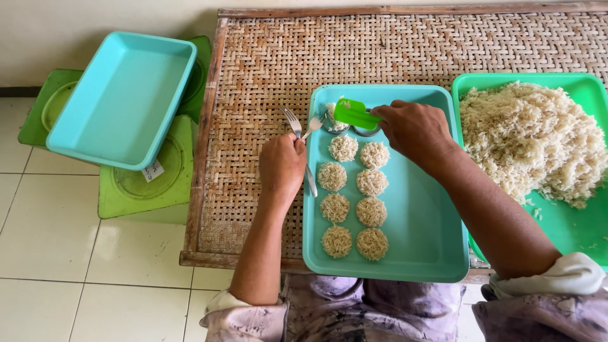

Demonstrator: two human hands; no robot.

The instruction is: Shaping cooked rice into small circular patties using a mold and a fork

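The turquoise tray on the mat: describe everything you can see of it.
The turquoise tray is a rectangular, shallow dish with rounded corners and a raised rim; it looks like plastic. It lies flat on the woven mat, its near edge at the table's front, beside the green tray. Its left half holds eight round rice discs in two columns, with a ninth being formed in a ring mould at the top. The right half is bare. The left hand holds forks over its left rim; the right hand holds a green scraper above it.
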